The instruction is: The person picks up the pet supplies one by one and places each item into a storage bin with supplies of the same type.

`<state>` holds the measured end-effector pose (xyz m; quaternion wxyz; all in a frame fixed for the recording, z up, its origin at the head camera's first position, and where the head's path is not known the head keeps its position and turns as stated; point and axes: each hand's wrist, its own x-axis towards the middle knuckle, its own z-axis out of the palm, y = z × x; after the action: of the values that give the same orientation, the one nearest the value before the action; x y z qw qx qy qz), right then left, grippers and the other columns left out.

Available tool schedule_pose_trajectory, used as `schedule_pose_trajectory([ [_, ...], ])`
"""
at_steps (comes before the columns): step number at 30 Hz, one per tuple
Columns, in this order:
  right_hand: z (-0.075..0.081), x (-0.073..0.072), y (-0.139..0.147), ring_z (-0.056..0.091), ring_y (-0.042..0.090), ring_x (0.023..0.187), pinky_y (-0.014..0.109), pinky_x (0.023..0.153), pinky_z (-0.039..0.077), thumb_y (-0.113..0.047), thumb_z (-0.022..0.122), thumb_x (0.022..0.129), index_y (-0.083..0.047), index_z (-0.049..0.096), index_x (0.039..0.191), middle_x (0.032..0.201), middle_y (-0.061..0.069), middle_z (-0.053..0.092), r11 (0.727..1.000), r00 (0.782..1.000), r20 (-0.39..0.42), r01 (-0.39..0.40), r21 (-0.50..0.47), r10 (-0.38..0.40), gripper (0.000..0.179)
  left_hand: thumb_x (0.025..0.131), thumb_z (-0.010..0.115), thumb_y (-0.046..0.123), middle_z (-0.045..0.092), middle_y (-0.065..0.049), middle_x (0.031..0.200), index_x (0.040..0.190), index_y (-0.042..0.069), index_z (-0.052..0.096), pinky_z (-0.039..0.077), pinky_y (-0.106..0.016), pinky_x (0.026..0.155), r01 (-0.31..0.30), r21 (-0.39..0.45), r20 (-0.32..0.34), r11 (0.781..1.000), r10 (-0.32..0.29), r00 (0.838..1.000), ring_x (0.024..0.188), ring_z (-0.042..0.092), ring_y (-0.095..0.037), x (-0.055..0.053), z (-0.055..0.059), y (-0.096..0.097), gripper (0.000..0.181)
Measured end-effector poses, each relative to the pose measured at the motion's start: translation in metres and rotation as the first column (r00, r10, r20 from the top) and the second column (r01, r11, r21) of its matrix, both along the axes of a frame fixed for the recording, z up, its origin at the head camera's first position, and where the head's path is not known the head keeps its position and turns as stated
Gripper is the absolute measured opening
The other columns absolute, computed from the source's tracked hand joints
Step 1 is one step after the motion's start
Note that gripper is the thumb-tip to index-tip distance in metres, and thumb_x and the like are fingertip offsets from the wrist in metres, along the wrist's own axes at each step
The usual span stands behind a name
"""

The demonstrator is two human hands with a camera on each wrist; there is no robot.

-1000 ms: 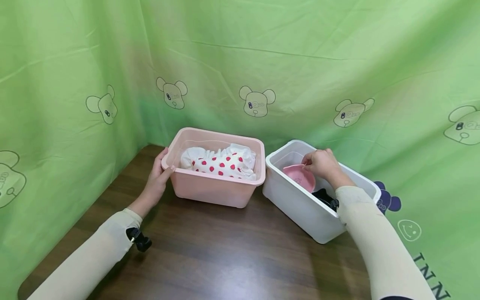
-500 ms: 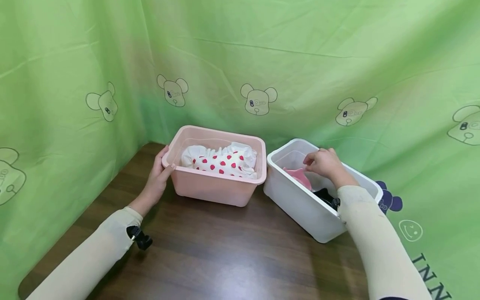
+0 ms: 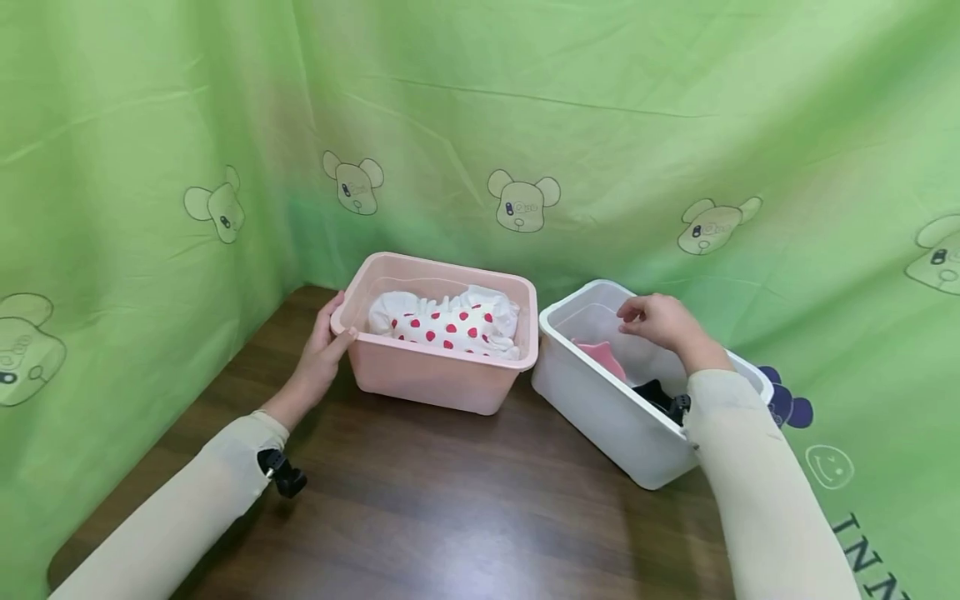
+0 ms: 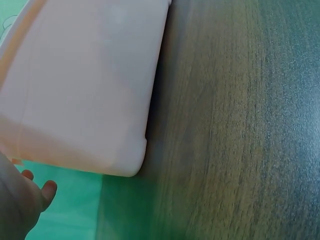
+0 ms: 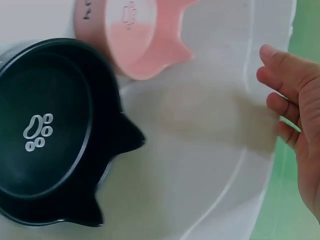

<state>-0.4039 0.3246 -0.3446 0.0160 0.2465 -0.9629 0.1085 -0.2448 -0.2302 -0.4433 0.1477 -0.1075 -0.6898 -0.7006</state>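
Observation:
My left hand (image 3: 318,358) grips the left front corner of a pink plastic bin (image 3: 431,379), thumb over the rim. Inside that bin lies a bundled white cloth with red spots (image 3: 450,327). Over the far side of a white plastic bin (image 3: 600,425), my right hand (image 3: 663,323) hovers with loosely bent fingers and nothing in them. Two cat-eared pet bowls are in the white bin: a pink bowl (image 5: 132,30) tilted against the near wall and a black bowl (image 5: 55,110) with a white paw print, partly hidden in the head view.
Both bins stand side by side on a dark wooden table (image 3: 420,500), close to a green curtain (image 3: 420,100) printed with bear heads. The curtain also hangs along the left edge of the table.
My right hand has let go of the pink bowl, which settled lower in the white bin, and has drawn up and slightly right. The left hand has kept its grip on the pink bin.

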Motion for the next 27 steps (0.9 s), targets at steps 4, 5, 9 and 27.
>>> schedule_pose_trajectory([
  [4, 0.011, 0.004, 0.001, 0.062, 0.032, 0.098, 0.052, 0.086, 0.049, -0.018, 0.076, 0.092, -0.005, 0.075, 0.111, 0.103, 0.012, 0.075, 1.0, 0.999, -0.051, 0.003, 0.023, -0.001, 0.023, 0.105, 0.047, 0.004, 0.016, -0.012, 0.17, 0.163, 0.005, 0.016, 0.018, -0.037, 0.126, 0.014, -0.013, 0.006, 1.0, -0.014, 1.0, 0.156, 0.017, -0.026, 0.0, 0.0, 0.002, 0.066],
  [5, 0.014, 0.005, 0.0, 0.061, 0.033, 0.1, 0.053, 0.087, 0.048, -0.018, 0.076, 0.092, -0.004, 0.075, 0.111, 0.104, 0.012, 0.075, 1.0, 0.998, -0.062, 0.006, 0.022, -0.004, 0.024, 0.105, 0.047, 0.004, 0.016, -0.012, 0.17, 0.163, 0.005, 0.015, 0.019, -0.037, 0.126, 0.012, -0.014, 0.007, 1.0, -0.012, 1.0, 0.156, 0.017, -0.027, 0.0, 0.0, 0.002, 0.066],
  [9, 0.027, 0.008, -0.005, 0.06, 0.037, 0.105, 0.057, 0.091, 0.047, -0.021, 0.075, 0.093, -0.004, 0.074, 0.114, 0.108, 0.015, 0.074, 0.999, 0.997, -0.064, 0.032, -0.01, -0.033, 0.027, 0.105, 0.047, 0.005, 0.018, -0.012, 0.17, 0.163, 0.006, 0.016, 0.021, -0.03, 0.124, -0.006, -0.021, 0.015, 1.0, 0.006, 1.0, 0.155, 0.019, -0.027, 0.001, 0.001, 0.002, 0.066],
  [27, 0.072, 0.043, -0.017, 0.058, 0.037, 0.115, 0.059, 0.098, 0.043, -0.027, 0.076, 0.093, -0.01, 0.074, 0.114, 0.111, 0.013, 0.075, 0.999, 0.989, -0.138, 0.046, 0.002, -0.045, 0.028, 0.106, 0.048, 0.006, 0.019, -0.013, 0.169, 0.163, 0.004, 0.016, 0.018, -0.039, 0.126, -0.004, -0.006, 0.031, 1.0, 0.004, 1.0, 0.155, 0.021, -0.026, 0.002, 0.006, 0.002, 0.066],
])
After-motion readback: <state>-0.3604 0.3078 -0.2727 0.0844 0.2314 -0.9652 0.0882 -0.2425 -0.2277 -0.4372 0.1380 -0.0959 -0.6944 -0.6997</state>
